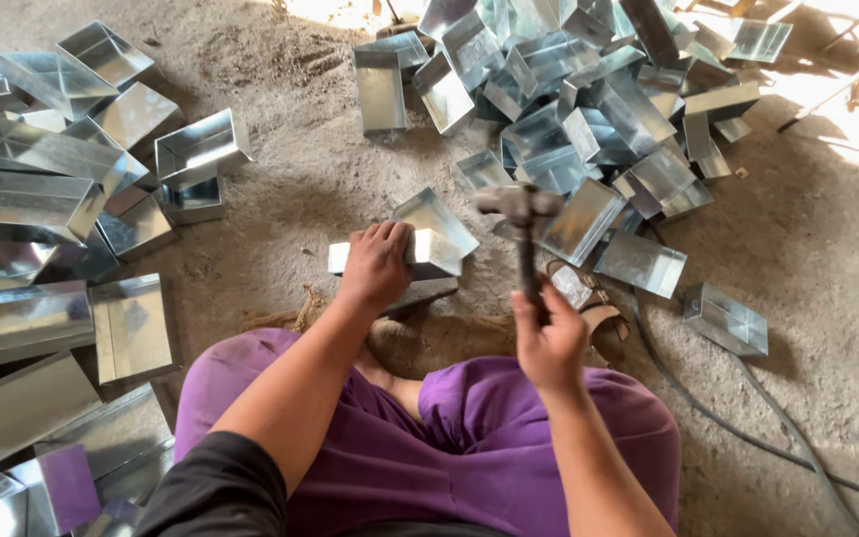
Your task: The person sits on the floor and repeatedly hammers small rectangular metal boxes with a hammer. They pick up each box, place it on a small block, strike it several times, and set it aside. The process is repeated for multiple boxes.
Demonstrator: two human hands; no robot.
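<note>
On the dirt floor (280,109) we press the left hand (375,267) flat on a metal tray (428,244) to steady it — right hand (549,338) fingers clenched around the raised hammer (523,224).

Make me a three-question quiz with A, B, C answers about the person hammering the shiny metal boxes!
1. Where is the left hand?
A. On the metal box in front of the knees
B. On the sandal
C. On the far pile

2. What colour are the trousers?
A. Green
B. Purple
C. White

3. How is the hammer?
A. Lying on the floor
B. Stuck in a box
C. Raised in the right hand

Answers: 1 A, the palm presses down on that box. 2 B, the cloth over both legs is purple. 3 C, the fist grips the handle with the head up in the air.
</note>
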